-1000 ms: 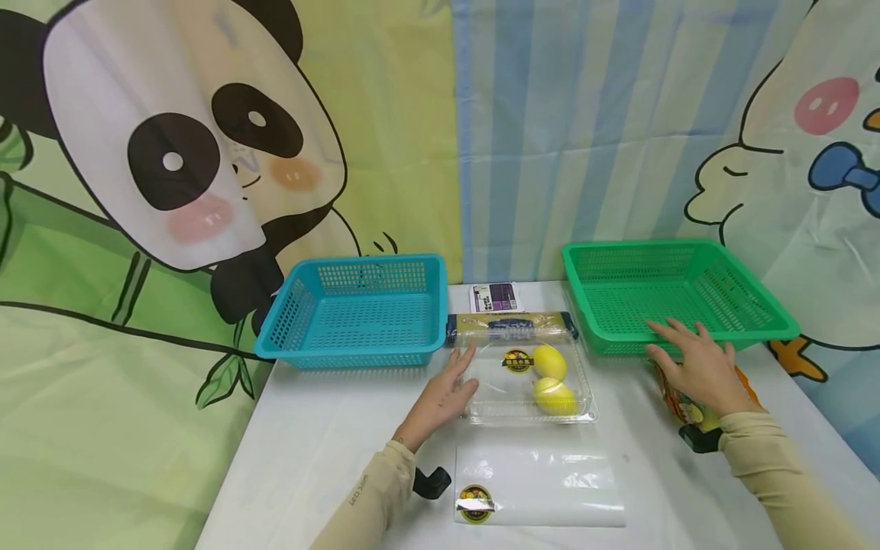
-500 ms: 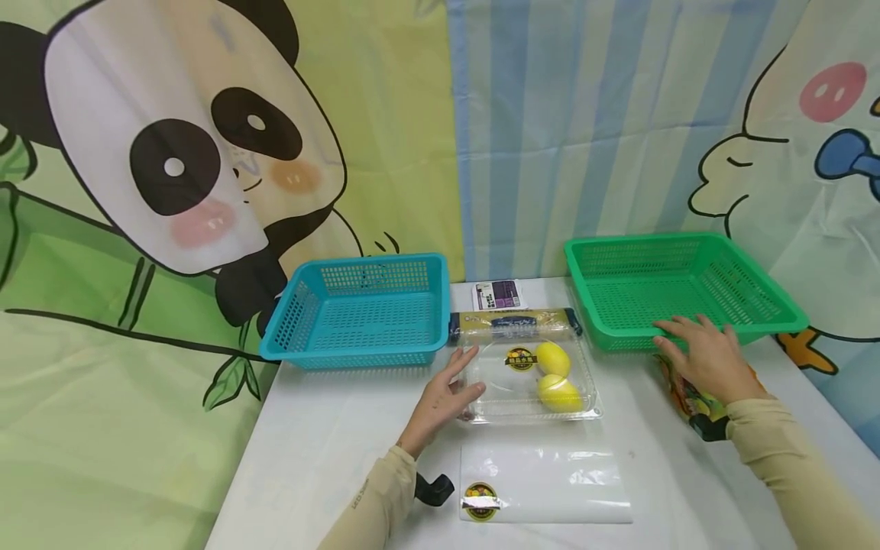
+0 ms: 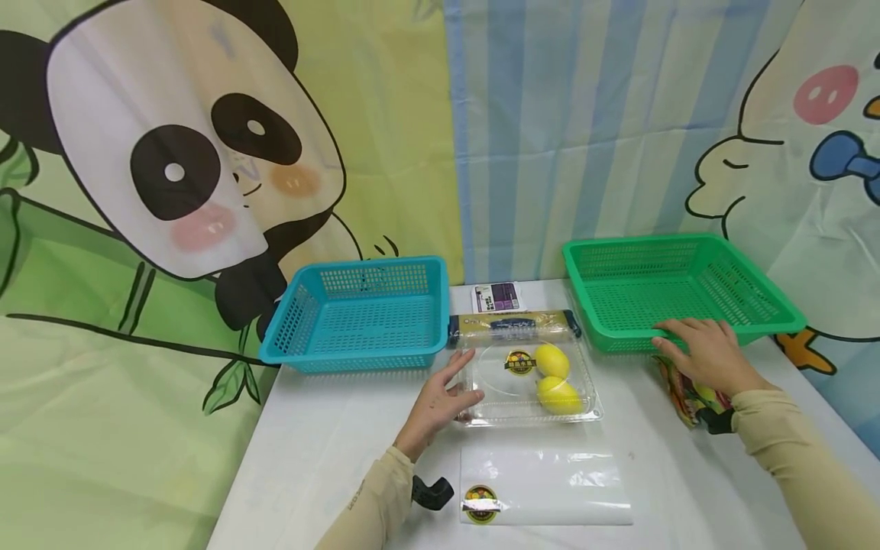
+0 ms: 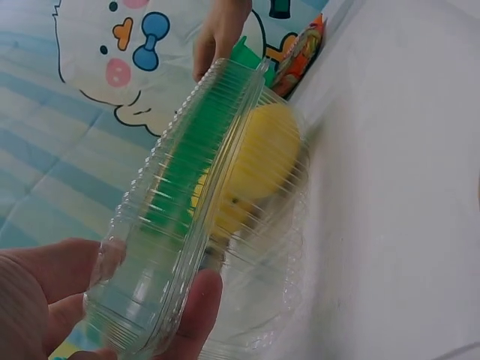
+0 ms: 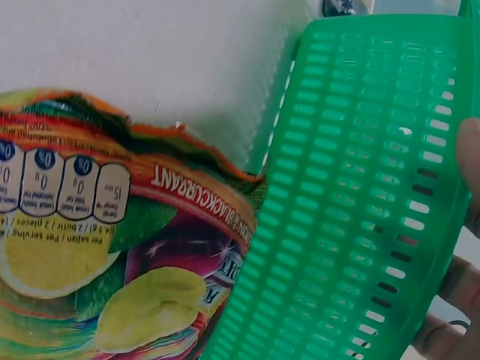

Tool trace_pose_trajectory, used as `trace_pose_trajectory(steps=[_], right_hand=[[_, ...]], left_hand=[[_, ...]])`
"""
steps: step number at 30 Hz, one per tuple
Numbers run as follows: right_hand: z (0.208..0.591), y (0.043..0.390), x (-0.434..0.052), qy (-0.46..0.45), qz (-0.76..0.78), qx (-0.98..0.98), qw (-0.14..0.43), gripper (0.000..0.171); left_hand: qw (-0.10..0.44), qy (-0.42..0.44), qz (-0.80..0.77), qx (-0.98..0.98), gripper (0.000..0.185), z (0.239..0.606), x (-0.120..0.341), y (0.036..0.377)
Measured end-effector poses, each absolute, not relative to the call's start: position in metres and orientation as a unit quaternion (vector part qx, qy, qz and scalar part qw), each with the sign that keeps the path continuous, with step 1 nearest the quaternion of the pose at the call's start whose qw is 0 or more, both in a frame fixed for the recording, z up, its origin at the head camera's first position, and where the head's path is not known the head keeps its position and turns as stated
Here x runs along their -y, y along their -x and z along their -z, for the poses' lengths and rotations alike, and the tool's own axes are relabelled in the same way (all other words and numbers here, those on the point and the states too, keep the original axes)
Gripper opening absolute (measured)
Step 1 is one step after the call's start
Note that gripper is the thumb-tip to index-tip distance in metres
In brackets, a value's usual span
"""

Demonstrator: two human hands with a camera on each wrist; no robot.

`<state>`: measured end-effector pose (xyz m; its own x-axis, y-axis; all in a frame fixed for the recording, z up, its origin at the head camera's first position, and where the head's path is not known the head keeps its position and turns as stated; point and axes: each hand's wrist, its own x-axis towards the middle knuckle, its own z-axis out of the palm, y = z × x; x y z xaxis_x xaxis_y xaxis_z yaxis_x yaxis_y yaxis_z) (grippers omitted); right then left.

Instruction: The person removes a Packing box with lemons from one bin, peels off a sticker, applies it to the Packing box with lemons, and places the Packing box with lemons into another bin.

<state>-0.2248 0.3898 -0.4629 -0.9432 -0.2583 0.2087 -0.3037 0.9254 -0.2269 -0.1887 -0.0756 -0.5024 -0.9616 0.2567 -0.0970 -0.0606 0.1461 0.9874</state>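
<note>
My left hand (image 3: 435, 401) holds the left end of a clear plastic clamshell box (image 3: 498, 393), thumb and fingers spread about its edge. In the left wrist view, fingertips (image 4: 199, 307) lie against the ribbed plastic wall. Two yellow lemons (image 3: 552, 360) show through the box near its right side. My right hand (image 3: 708, 355) rests on the front rim of the green basket (image 3: 653, 290), fingers loosely bent. Below that hand lies a colourful snack bag (image 3: 677, 393), partly hidden by the wrist; in the right wrist view the bag (image 5: 157, 307) leans near the basket's wall.
A turquoise basket (image 3: 371, 313) stands at the back left. Behind the box lie a gold and blue packaged roll (image 3: 512, 325) and a small printed packet (image 3: 496, 296). A flat clear bag with a round label (image 3: 550, 485) lies in front. A printed curtain (image 3: 529, 153) hangs behind.
My right hand's fingers were more spread and are now closer together at the green basket's rim. My left hand stays at the clamshell box. The view has shifted slightly.
</note>
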Motion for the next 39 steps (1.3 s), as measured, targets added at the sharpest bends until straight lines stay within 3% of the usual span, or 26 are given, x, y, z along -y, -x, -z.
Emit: trace_pose_trajectory(steps=[16, 39], right_hand=[[0.457, 0.234, -0.398, -0.13, -0.099, 0.986, 0.025, 0.051], [0.467, 0.233, -0.393, -0.125, -0.084, 0.988, 0.031, 0.052]], left_hand=[[0.103, -0.05, -0.683, -0.721, 0.077, 0.489, 0.072, 0.178], [0.078, -0.082, -0.697, -0.708, 0.072, 0.434, 0.064, 0.174]])
